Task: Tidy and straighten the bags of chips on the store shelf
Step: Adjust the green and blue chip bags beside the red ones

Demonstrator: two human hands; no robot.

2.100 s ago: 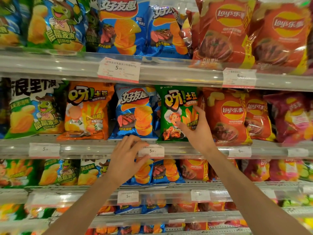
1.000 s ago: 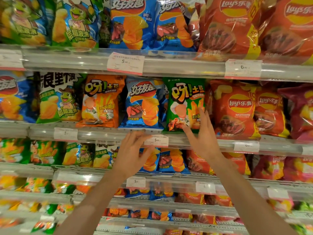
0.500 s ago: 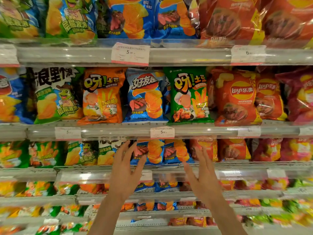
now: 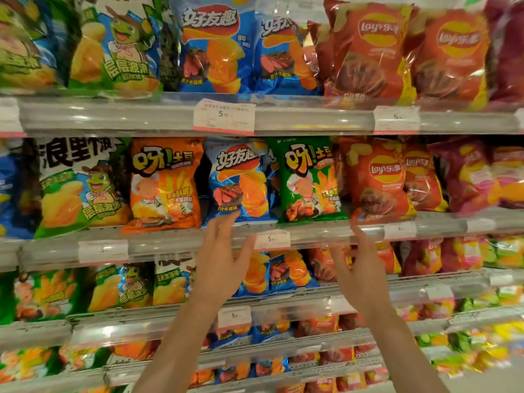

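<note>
1. Two bare forearms rise from 6 o'clock toward a store shelf stacked with bags of chips.
2. The left hand [image 4: 219,256] is raised, its fingers straight and close together, thumb spread out toward 3 o'clock; its fingertips touch the bottom edge of a blue chip bag [image 4: 239,181].
3. The right hand [image 4: 358,268], at 3 o'clock of the left, holds nothing; its fingers are straight and slightly spread, tips at the shelf rail [image 4: 170,242].
4. Between the hands a white price tag [image 4: 272,239] sits on that rail.
5. On the middle shelf the blue chip bag stands upright at centre, an orange bag [image 4: 164,182] at its 9 o'clock and a green bag [image 4: 309,180] at its 3 o'clock.
6. Beyond the green bag, toward 3 o'clock, stands a red Lay's bag [image 4: 380,180].
7. At 12 o'clock the upper shelf carries more blue and red bags.
</note>
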